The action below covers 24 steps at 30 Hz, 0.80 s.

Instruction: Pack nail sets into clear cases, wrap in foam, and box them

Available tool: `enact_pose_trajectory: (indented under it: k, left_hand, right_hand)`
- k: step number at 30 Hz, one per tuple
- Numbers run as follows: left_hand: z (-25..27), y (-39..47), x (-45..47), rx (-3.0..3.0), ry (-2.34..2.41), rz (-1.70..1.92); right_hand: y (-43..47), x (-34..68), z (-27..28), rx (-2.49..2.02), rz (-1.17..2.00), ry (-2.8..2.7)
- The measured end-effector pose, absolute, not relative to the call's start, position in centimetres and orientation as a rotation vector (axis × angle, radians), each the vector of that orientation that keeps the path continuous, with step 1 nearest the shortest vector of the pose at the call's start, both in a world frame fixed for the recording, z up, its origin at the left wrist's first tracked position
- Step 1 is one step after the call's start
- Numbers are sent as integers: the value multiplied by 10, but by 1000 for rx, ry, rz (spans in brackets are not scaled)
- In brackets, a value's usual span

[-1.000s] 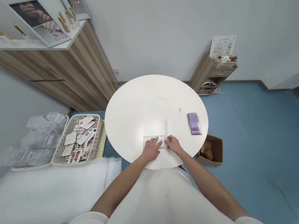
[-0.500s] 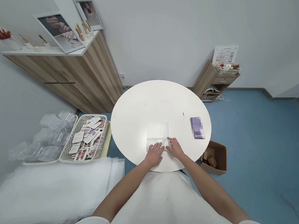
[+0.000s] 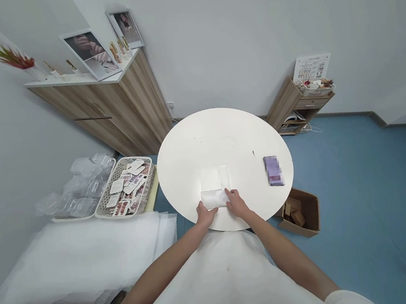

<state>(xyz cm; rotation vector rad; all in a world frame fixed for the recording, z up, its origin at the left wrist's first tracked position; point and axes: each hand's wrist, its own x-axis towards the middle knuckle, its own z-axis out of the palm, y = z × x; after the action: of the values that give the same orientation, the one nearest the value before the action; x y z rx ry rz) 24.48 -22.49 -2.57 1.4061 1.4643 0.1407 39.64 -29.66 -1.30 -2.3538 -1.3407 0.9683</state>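
Note:
A thin, whitish, partly see-through sheet point(image 3: 214, 198) lies folded near the front of the round white table point(image 3: 215, 131). Its lower part forms a wide band, and a narrow strip stands up along the right side. My left hand point(image 3: 205, 214) grips the band's lower left corner, thumb stretched along the bottom edge. At the right end, my right hand point(image 3: 236, 203) pinches the fold where band and strip meet. A purple pack point(image 3: 273, 171), blurred by pixels, rests on the table's right side, apart from both hands.
Left of the table stand a basket of printed cards point(image 3: 129, 186) and clear plastic cases point(image 3: 86, 183). Large white sheets point(image 3: 90, 255) are stacked nearer me. On the floor at right sits a cardboard box point(image 3: 309, 213). Behind are a wooden cabinet point(image 3: 139, 96) and a small shelf point(image 3: 285, 102).
My left hand has slid from lying over the sheet to its lower left corner. The right strip now lies folded narrower, and the lower band shows more fully. The view has shifted slightly.

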Motion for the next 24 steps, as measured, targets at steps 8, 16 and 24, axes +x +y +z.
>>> enact_pose_trajectory:
  k: [8, 16, 24]
  left_hand:
    - [-20, -208, 240, 1093, 1320, 183]
    - [-9, -198, 264, 1452, 1163, 129]
    - [-13, -217, 289, 1806, 1050, -11]
  right_hand:
    - [-307, 384, -18, -2280, 944, -1288]
    - [-304, 387, -13, -2262, 955, -1427]
    - [-305, 388, -16, -2068, 976, -1271]
